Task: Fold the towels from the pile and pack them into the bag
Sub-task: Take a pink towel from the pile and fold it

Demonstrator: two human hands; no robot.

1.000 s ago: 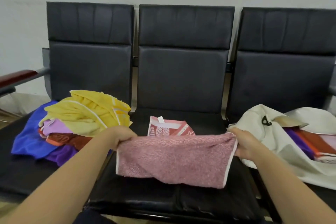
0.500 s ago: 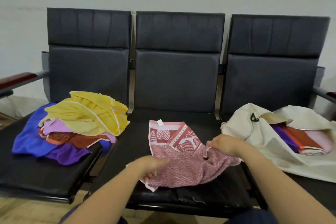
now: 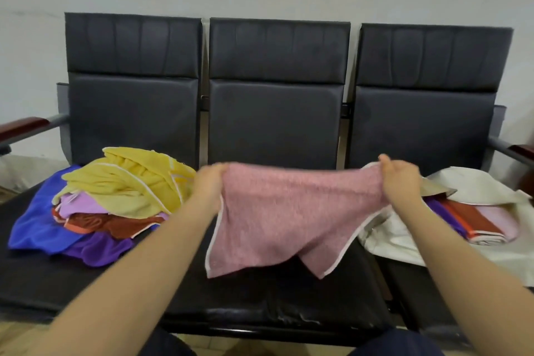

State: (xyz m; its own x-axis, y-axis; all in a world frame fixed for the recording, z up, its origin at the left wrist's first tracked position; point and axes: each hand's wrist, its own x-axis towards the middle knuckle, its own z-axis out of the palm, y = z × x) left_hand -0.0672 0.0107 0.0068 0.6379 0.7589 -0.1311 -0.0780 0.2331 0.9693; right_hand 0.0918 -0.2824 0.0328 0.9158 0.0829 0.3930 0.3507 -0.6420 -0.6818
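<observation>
A pink towel (image 3: 291, 217) with a pale edge hangs spread in the air above the middle seat. My left hand (image 3: 209, 182) pinches its upper left corner and my right hand (image 3: 400, 175) pinches its upper right corner. The towel's lower edge droops close to the seat cushion. A pile of towels (image 3: 115, 196) lies on the left seat, yellow on top, with lilac, rust, blue and purple ones under it. A cream cloth bag (image 3: 476, 191) lies open on the right seat with folded purple, rust and pink towels (image 3: 474, 220) inside.
Three joined black chairs (image 3: 277, 113) stand against a pale wall. Wooden armrests (image 3: 20, 127) stick out at both ends. The middle seat cushion (image 3: 260, 298) lies under the hanging towel. The floor shows below the front edge.
Half a second ago the pink towel lay bunched on the middle seat under my hands. Both hands have since lifted it and pulled it out wide by its top corners.
</observation>
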